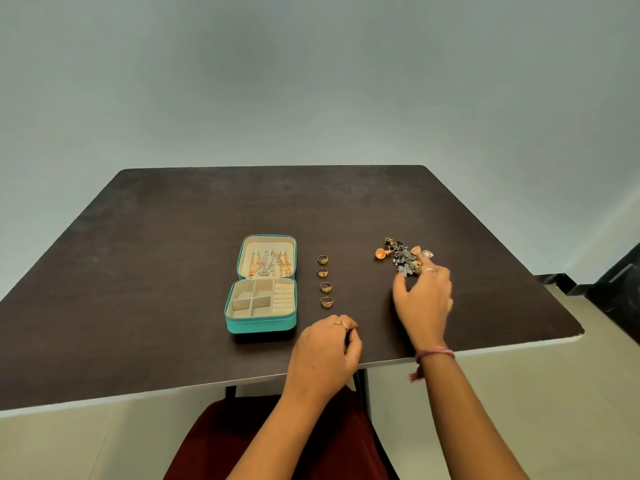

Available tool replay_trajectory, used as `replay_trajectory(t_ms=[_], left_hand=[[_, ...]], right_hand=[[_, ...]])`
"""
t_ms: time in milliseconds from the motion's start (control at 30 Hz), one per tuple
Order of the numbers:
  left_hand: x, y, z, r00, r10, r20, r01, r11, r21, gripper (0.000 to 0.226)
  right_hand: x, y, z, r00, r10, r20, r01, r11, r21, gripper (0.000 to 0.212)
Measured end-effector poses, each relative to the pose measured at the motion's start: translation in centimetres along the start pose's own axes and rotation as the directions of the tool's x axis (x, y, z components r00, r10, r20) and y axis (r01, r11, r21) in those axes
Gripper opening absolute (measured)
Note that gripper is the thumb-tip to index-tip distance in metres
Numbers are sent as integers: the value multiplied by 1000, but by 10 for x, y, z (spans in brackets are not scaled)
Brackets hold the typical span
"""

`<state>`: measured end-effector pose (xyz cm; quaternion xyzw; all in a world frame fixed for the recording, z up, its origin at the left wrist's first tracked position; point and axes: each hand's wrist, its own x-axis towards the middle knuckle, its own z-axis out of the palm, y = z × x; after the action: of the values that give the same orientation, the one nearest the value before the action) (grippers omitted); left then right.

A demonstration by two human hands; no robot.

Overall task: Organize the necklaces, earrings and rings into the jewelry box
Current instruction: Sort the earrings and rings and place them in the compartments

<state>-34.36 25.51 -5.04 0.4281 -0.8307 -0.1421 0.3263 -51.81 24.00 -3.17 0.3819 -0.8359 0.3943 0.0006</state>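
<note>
A teal jewelry box (260,323) lies open on the dark table, its lid flat behind it. Gold and silver necklaces (268,263) hang inside the lid. The cream compartments and ring rolls of the base hold nothing. Several gold rings (325,280) stand in a column just right of the box. A pile of earrings (403,256), silver, orange and gold, lies further right. My right hand (423,297) reaches over the near side of that pile, fingers spread and touching it. My left hand (327,351) rests near the table's front edge with fingers curled, holding nothing that I can see.
The dark brown table (173,237) ends in a pale front edge close to my body. A dark red seat (277,441) shows below it. A black object (609,282) stands off the table's right side. A grey wall is behind.
</note>
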Motion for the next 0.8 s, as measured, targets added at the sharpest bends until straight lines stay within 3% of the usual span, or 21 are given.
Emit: replay_trajectory(t_ms=[100, 267, 500, 667, 800], left_hand=[[0, 2, 0, 1000, 10, 7, -10, 1000, -2, 17], [0, 1, 1, 1000, -3, 7, 3, 1000, 0, 17], [0, 2, 1, 1000, -6, -3, 6, 1000, -2, 14], [1, 3, 0, 1000, -1, 11, 1, 1000, -3, 13], [1, 4, -1, 1000, 7, 22, -7, 1000, -1, 15]], right_hand=[[13, 15, -7, 987, 97, 132, -84, 991, -103, 62], [25, 24, -14, 958, 60, 280, -25, 992, -128, 49], [54, 42, -17, 976, -80, 200, 71, 996, 52, 41], [84, 18, -17, 933, -111, 342, 221, 927, -302, 56], [97, 5, -11, 885, -58, 462, 274, 867, -417, 59]])
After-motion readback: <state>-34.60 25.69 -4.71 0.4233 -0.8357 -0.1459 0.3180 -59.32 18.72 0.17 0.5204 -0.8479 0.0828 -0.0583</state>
